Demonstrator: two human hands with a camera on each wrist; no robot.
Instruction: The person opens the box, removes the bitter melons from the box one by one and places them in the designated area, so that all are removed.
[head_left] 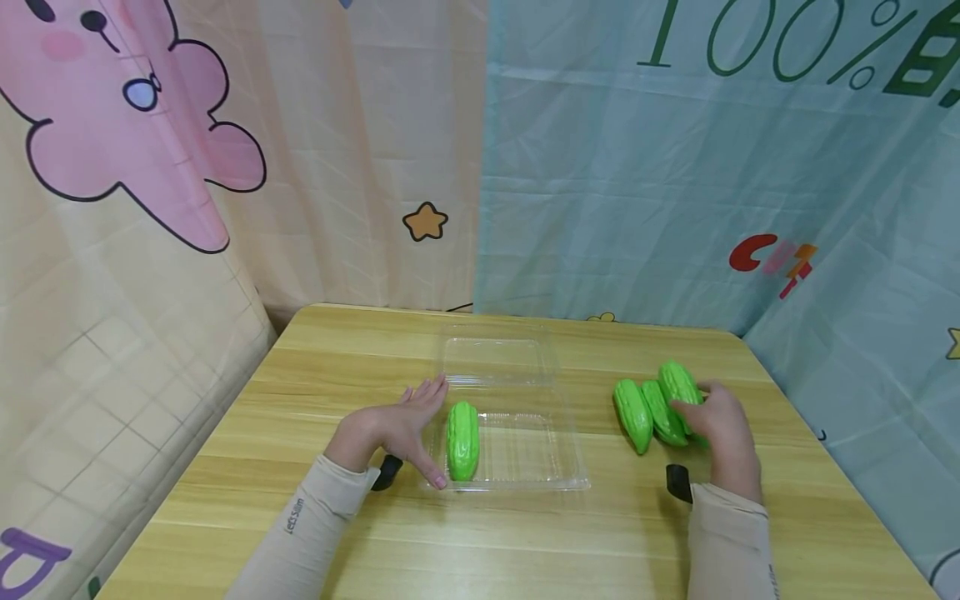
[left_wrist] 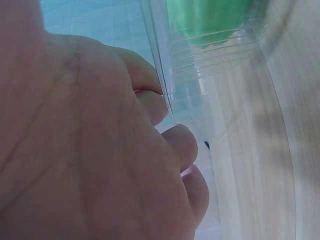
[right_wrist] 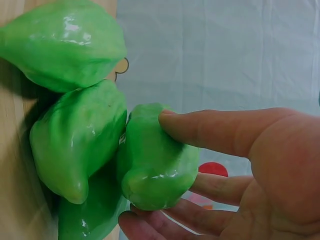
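A glossy green bitter melon (head_left: 462, 442) lies lengthwise at the left side of a clear plastic box (head_left: 573, 458). My left hand (head_left: 397, 425) spreads along that side, thumb by the near corner and fingers by the far one. In the left wrist view, the fingertips (left_wrist: 182, 145) touch the box's clear rim. On the right, my right hand (head_left: 723, 425) pinches another bitter melon (right_wrist: 160, 160) between thumb and fingers. This melon sits on top of a cluster. Beside it lie a bitter melon (head_left: 633, 415) and a second bitter melon (head_left: 663, 414); one more green melon (right_wrist: 92, 215) shows underneath.
The box's clear lid (head_left: 495, 358) lies folded back behind its base on the wooden table (head_left: 525, 550). Printed curtains (head_left: 360, 167) hang behind the table and along both sides.
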